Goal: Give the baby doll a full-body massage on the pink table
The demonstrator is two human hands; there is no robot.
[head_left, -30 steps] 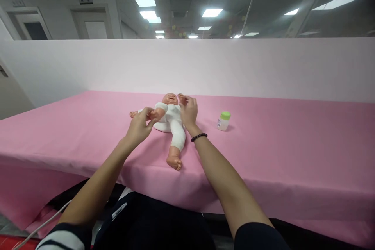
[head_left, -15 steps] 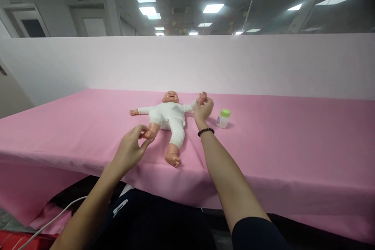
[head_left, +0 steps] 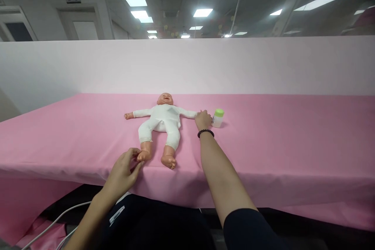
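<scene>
A baby doll (head_left: 161,119) in a white bodysuit lies on its back on the pink tablecloth (head_left: 278,140), arms spread, both legs stretched toward me. My left hand (head_left: 124,172) pinches the doll's foot on the left, near the table's front edge. My right hand (head_left: 203,119), with a dark bead bracelet on the wrist, is closed over the doll's hand on the right. A small white bottle with a green cap (head_left: 217,118) stands just right of that hand.
A pale pink partition wall (head_left: 263,66) rises behind the table. A white cable (head_left: 52,222) hangs below the table edge at lower left. My dark-clothed lap fills the bottom middle.
The doll's bent leg has been pulled straight toward me by my left hand. My right hand has drawn the doll's arm outward to the right and down onto the cloth.
</scene>
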